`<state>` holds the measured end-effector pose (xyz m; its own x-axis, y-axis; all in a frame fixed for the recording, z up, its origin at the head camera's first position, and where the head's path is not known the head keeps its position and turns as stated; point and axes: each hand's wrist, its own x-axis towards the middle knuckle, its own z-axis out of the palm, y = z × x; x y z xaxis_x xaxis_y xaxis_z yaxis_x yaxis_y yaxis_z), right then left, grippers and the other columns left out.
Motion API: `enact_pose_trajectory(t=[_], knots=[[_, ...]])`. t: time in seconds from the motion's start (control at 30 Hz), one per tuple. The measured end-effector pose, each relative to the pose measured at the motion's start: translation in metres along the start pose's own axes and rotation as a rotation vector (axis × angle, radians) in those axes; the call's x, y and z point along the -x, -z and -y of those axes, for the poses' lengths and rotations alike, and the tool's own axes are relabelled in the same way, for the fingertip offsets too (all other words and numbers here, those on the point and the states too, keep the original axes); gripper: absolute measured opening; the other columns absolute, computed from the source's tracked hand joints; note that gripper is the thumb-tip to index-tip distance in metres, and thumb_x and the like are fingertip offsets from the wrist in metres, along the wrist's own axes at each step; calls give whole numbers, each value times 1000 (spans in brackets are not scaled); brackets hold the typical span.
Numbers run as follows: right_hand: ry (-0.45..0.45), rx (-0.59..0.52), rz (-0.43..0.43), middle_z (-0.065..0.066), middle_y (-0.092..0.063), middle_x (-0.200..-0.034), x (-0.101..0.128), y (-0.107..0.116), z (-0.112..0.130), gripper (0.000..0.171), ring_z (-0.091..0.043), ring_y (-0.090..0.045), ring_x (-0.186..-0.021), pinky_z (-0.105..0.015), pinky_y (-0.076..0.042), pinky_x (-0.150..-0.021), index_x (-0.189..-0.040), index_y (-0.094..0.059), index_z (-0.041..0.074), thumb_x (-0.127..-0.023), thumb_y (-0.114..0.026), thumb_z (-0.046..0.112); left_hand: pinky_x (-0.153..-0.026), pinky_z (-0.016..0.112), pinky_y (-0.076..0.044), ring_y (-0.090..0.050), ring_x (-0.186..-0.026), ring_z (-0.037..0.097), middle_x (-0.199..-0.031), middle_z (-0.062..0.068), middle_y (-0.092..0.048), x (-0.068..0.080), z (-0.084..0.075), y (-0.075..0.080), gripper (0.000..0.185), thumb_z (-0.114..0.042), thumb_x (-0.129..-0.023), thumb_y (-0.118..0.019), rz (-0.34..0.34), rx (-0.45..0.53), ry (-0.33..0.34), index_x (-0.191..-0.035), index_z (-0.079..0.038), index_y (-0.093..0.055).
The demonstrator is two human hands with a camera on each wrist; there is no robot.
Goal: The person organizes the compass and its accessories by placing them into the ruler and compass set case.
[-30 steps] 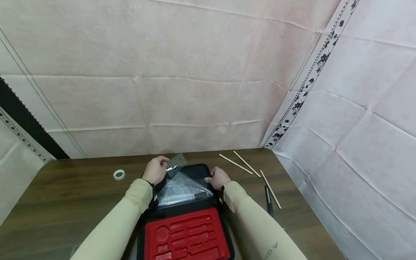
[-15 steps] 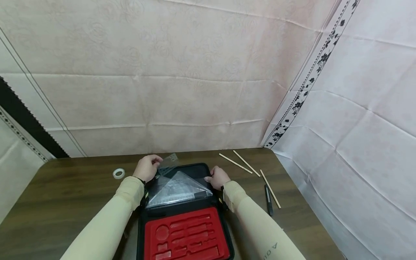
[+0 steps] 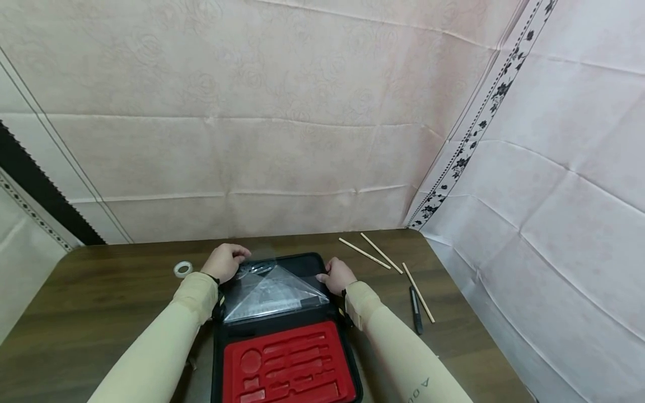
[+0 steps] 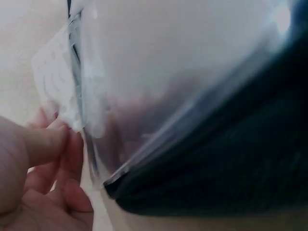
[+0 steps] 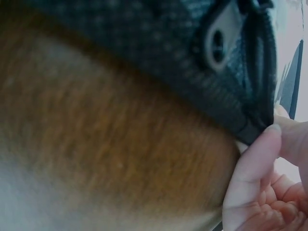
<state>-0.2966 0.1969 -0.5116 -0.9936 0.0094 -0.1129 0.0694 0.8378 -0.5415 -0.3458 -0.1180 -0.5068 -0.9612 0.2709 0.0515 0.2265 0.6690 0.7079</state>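
Observation:
An unzipped black case [image 3: 277, 327] lies spread on the table, its red moulded tray [image 3: 289, 350] nearest me. Across its far half stretches a clear plastic pocket [image 3: 277, 296]. My left hand [image 3: 224, 262] is at that half's far left corner, pinching a see-through plastic template [image 4: 55, 72] with cut-outs between thumb and fingers. In the left wrist view the template overlaps the pocket's edge. On the opposite side, my right hand [image 3: 340, 276] pinches the case's rim; a metal zipper pull [image 5: 219, 41] hangs close by in the right wrist view.
A white tape roll [image 3: 183, 269] lies left of the case. To the right are thin wooden sticks [image 3: 365, 253] and a slim black tool [image 3: 416, 310] resembling a craft knife. Patterned cloth [image 3: 302, 140] hangs behind the table's far edge.
My left hand has shifted left along the case's far corner. The template, earlier standing out above the rim, has come lower and further left over the pocket. My right hand stays put.

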Motion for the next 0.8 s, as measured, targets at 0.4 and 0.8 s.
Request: enact_pose_trajectory(t=[0.4,0.8], knots=[[11,33,-1,-6,-53,-83,1,-1,2,29,-21,-52,-77,-37,-46,-74,-93,-51,6,-90,-71,27,-89,49,-45,-58,-105,31,-110,16,-66,8,-10,12,26,5,-95,-50,165,-69,65,-108,-1,-71],[6,36,4,-6,-53,-82,3,2,6,29,-21,-51,-76,-36,-46,-73,-93,-53,4,-90,-71,27,-85,55,-39,-57,-90,26,-100,10,-62,9,-18,11,21,-13,-93,-61,238,-234,85,-112,-3,-61]])
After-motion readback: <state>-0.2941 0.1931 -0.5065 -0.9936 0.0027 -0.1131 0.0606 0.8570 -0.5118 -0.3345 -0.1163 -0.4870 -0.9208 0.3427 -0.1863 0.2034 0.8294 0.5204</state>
